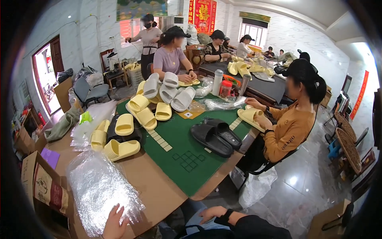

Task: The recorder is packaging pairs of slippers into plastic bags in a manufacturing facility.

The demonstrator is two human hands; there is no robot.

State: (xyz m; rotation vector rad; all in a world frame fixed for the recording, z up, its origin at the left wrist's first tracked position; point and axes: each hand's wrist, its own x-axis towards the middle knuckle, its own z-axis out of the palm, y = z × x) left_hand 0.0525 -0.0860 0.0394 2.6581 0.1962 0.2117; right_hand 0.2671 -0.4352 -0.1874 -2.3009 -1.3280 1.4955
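While the left hand (pixel 115 223) comes up from the bottom edge with fingers spread flat, its fingertips are resting on the near end of a stack of clear plastic bags (pixel 99 187) lying on the brown worktop (pixel 159 187), so it's open and pressing, not gripping anything. The right hand (pixel 213 213) sits lower and off to the right, fingers loosely splayed and resting on the person's own lap just past the worktop's edge, wrist bent inward with a dark watch band (pixel 227 215) on it. It's holding nothing. Both hands are well apart from each other.

Moving outward: left of the bags there's an open cardboard box (pixel 39 183). Further up the worktop sits a loose bunch of pale yellow slides (pixel 123 137), about 6 or 7 that I can count, with one lying sideways nearest the bags. On the green mat (pixel 179 147) is 1 pair of black slides (pixel 215 137). Beyond that, a pile of white slides (pixel 171 89) stacked on more yellow ones.

On the right, a person in an orange top (pixel 288 131) is seated handling a yellow slide with both hands. More people sit or stand further back around another table.
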